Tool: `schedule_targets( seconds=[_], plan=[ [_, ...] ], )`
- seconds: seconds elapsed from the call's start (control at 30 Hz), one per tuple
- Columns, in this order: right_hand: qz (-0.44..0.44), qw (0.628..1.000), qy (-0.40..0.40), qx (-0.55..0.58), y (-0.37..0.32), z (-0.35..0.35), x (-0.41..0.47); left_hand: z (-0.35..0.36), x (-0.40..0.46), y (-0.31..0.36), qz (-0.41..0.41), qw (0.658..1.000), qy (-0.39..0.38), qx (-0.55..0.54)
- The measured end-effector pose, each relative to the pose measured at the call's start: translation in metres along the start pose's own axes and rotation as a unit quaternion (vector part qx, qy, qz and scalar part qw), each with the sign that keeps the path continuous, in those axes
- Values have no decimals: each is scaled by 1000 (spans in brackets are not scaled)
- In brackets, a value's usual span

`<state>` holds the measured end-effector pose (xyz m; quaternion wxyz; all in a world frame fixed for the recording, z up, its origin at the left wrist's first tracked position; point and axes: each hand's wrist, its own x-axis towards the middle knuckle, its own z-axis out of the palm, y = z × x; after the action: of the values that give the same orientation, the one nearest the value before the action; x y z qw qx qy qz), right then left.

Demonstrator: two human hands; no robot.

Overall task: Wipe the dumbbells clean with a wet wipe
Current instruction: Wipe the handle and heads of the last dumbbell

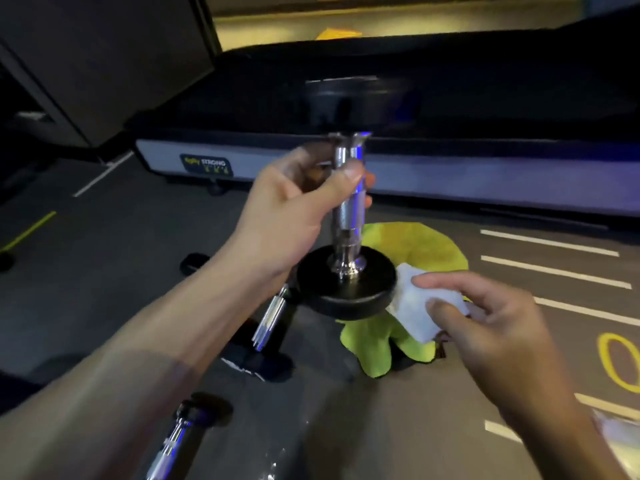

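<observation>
A dumbbell (347, 282) with black round heads and a chrome handle stands upright in mid-air at the centre. My left hand (294, 216) grips its chrome handle near the top. My right hand (485, 327) pinches a white wet wipe (417, 310) that touches the right edge of the dumbbell's lower black head. The upper head is blurred against the dark background.
A yellow-green cloth (398, 337) lies on the grey floor under the dumbbell. Two more dumbbells lie on the floor, one (270, 320) below my left wrist and one (176, 441) at the bottom left. A long dark bench (381, 168) runs across behind. White floor lines (554, 268) mark the right side.
</observation>
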<state>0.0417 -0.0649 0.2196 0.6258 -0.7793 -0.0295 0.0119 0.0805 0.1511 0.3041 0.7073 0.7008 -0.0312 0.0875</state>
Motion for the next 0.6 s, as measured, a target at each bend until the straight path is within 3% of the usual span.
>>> schedule_targets(
  seconds=[0.23,0.43,0.6],
  plan=[
    [22,989,145,-17,15,-43,12,62,45,-23,-5,1000,-8,-3],
    [46,986,140,72,21,-55,29,78,44,-64,-34,999,35,5],
    [35,986,146,76,17,-52,44,71,50,-59,-34,999,17,22]
  ],
)
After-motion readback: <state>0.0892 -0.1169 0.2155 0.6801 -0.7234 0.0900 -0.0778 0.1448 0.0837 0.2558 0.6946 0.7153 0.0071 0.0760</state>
